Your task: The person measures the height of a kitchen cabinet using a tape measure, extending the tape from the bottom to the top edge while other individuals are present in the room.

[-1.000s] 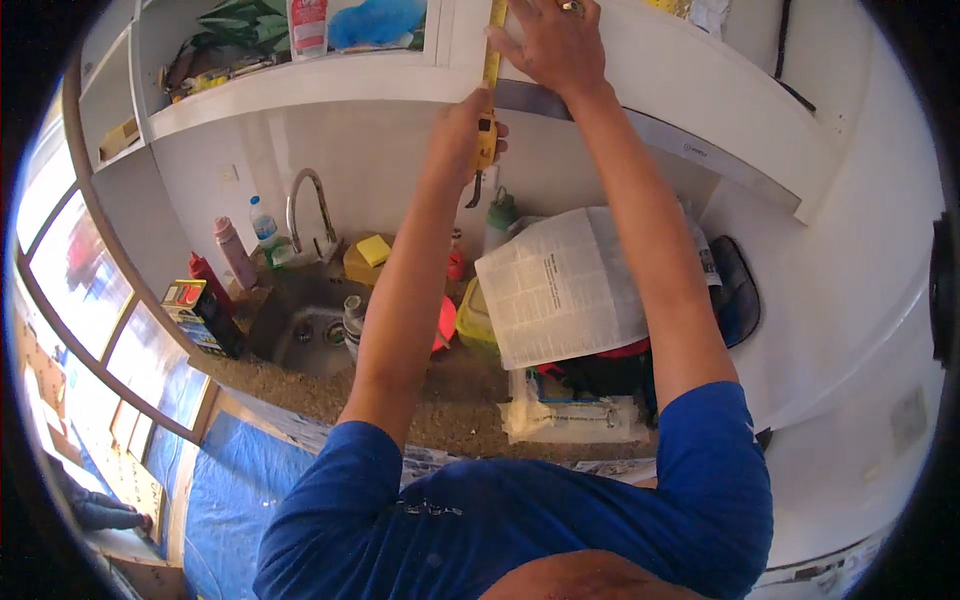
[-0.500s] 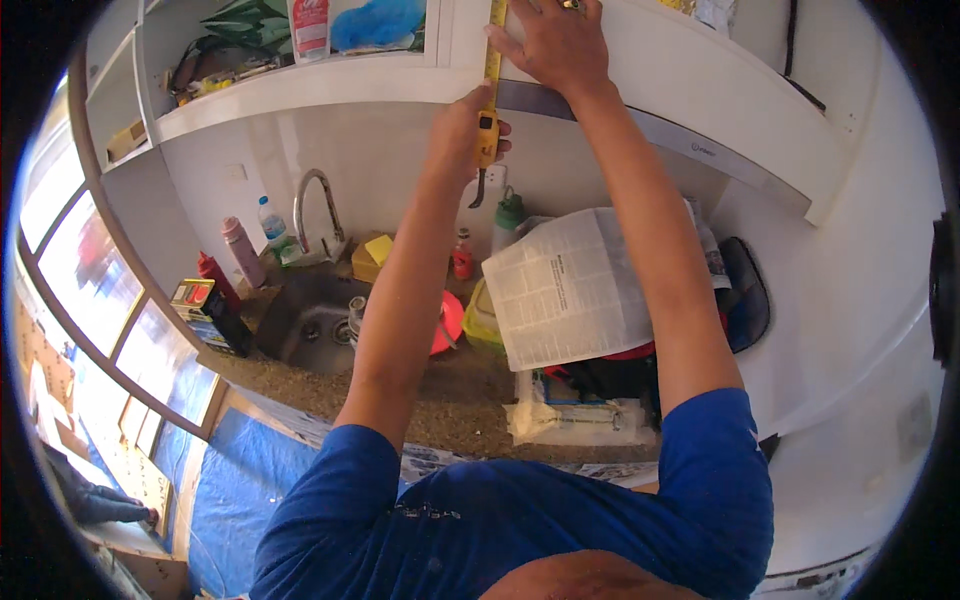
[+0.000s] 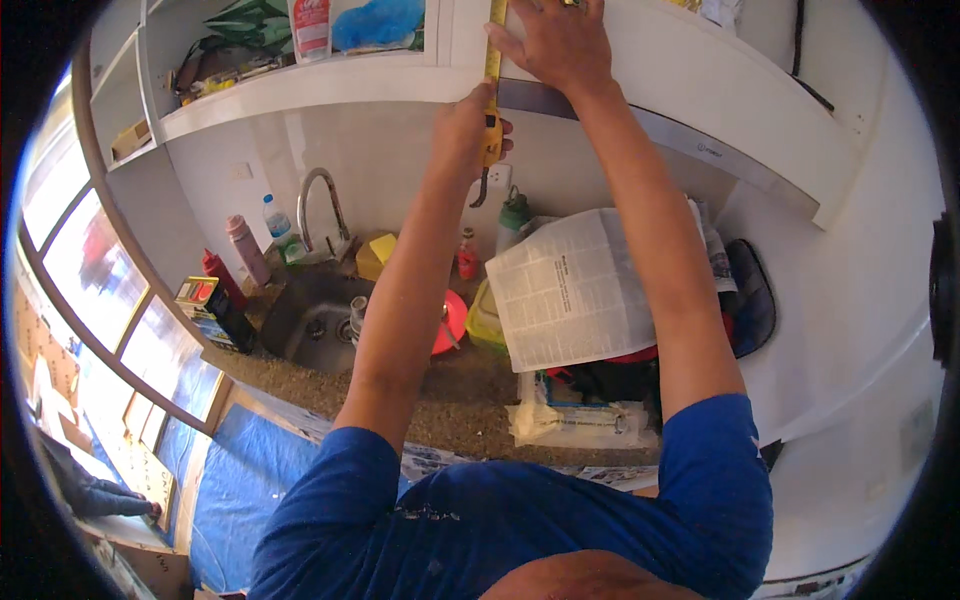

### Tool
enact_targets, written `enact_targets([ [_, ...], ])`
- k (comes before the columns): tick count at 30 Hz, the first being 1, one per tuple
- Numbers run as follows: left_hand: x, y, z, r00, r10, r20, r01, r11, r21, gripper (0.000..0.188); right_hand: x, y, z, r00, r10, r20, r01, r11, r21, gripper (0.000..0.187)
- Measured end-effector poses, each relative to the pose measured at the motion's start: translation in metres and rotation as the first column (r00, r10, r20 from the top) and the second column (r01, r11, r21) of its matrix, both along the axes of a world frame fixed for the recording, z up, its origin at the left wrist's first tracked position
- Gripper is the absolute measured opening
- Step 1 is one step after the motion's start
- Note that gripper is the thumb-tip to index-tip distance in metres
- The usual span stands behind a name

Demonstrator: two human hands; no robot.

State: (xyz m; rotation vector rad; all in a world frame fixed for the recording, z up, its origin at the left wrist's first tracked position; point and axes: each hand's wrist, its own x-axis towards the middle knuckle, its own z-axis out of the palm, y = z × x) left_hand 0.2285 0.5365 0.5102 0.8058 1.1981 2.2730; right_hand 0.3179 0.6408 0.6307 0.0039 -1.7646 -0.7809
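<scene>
at far wall cabinet (image 3: 466, 40), unchanged: your left hand (image 3: 463, 128) clamps tape measure (image 3: 492, 142); right hand (image 3: 562, 48), splayed, thumbs its blade (image 3: 494, 66); extension steady.

I had, in this view, two hands (image 3: 560, 48), one tape measure (image 3: 492, 142), one sink (image 3: 290, 312), one faucet (image 3: 303, 213), one sponge (image 3: 383, 246) and one rectangular tin (image 3: 224, 322).

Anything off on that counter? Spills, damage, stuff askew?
Mainly the newspaper sheet: it's draped askew over a jumbled pile on the countertop, right of the sink, hiding much of it. Odd beside a kitchen sink. No spill or damage I can make out.
</scene>
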Motion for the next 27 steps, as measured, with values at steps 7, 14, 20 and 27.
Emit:
enact_targets([
  [7,0.0013,-0.0005,0.0007,1.0,0.003,-0.009,-0.004,1.0,-0.022,0.042,0.0002,-0.0003,-0.001,1.0,0.008,0.003,-0.008,1.0,0.007,0.07],
  [14,-0.0022,0.0006,-0.0002,0.999,0.003,-0.05,-0.007,0.997,-0.077,0.04,0.0007,-0.0022,-0.0008,1.0,-0.004,0.001,0.004,1.0,0.003,0.07],
  [20,0.0052,-0.0013,0.0022,1.0,0.023,0.009,-0.023,1.0,0.003,0.04,0.0018,-0.0032,-0.0015,1.0,0.01,0.001,-0.01,1.0,-0.005,0.069],
  [27,0.0006,-0.0002,-0.0012,1.0,-0.008,-0.01,0.008,1.0,-0.002,0.041,0.0006,-0.0002,-0.0015,0.999,0.024,-0.023,-0.024,0.999,0.025,0.069],
])
